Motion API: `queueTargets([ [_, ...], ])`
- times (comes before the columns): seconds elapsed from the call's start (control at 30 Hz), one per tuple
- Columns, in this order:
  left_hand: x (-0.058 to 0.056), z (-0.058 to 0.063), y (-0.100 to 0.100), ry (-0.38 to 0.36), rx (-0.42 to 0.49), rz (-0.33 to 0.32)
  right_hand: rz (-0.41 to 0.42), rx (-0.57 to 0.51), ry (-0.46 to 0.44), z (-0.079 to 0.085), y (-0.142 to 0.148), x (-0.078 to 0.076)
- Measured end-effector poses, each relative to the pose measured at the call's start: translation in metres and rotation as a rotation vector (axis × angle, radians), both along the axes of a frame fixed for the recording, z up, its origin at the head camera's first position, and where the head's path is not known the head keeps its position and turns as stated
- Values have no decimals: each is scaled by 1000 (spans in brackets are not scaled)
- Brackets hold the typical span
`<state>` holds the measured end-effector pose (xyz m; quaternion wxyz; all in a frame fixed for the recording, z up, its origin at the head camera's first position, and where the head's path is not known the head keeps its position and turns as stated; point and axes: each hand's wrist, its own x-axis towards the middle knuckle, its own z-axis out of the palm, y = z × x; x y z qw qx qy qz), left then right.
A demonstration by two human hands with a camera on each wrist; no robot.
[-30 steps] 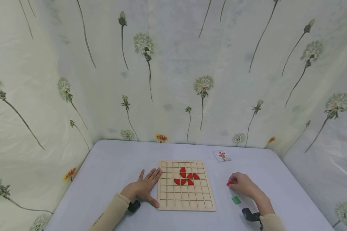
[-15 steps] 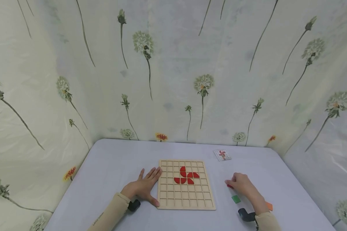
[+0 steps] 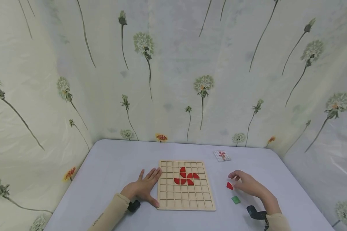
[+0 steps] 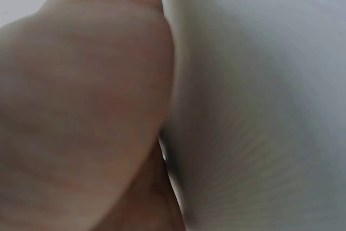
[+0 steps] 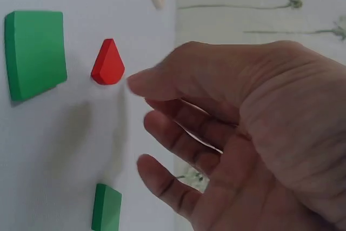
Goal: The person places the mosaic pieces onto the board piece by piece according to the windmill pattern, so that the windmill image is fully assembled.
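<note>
My left hand (image 3: 146, 186) lies with fingers spread and thumb out against the left edge of a square wooden grid board (image 3: 173, 203). Red quarter-circle pieces (image 3: 183, 175) form a pinwheel in the board's cells. Right of the board, my right hand (image 3: 245, 183) hovers over the table, holding nothing; its fingers are loosely bent. A loose red quarter-circle piece (image 3: 229, 185) lies just beside its fingertips, and in the right wrist view this red piece (image 5: 109, 63) sits apart from the thumb. The left wrist view is mostly blurred skin and a pale surface.
A green square piece (image 3: 235, 200) lies nearer me than the loose red one. In the right wrist view, another green piece (image 5: 108, 208) shows at the bottom. A small pattern card (image 3: 222, 156) with a red pinwheel lies at the back right of the white table (image 3: 118, 160).
My right hand has let go of the red piece, which now lies on the table, and has drawn slightly right. An orange piece glimpsed beside the arm is hidden again. My left hand stays put.
</note>
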<state>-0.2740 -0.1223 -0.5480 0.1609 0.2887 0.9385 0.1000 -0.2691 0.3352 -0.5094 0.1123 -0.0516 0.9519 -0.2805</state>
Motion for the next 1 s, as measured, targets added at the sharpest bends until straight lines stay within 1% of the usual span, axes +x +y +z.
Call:
queueTargets([
  [0.03, 0, 0, 0, 1, -1, -1, 20, -12, -11, 0, 1, 1],
  [0.13, 1, -1, -1, 2, -2, -4, 40, -35, -46, -1, 1, 2],
  [0.23, 2, 1, 0, -1, 4, -6, 48, -17, -38, -5, 0, 1],
  [0.37, 2, 4, 0, -4, 2, -8, 34, 12, -24, -11, -3, -1],
  [0.57, 2, 5, 1, -8, -12, 5, 24, 27, -20, -11, -4, -5],
  [0.67, 2, 6, 1, -9, -9, 10, -4, 34, -27, -12, -4, -7],
  [0.8, 3, 7, 1, -13, 2, 10, -19, 57, 5, -14, -5, -9],
  [1.0, 2, 6, 1, -9, 0, -2, -14, 83, 69, -15, -9, -10],
])
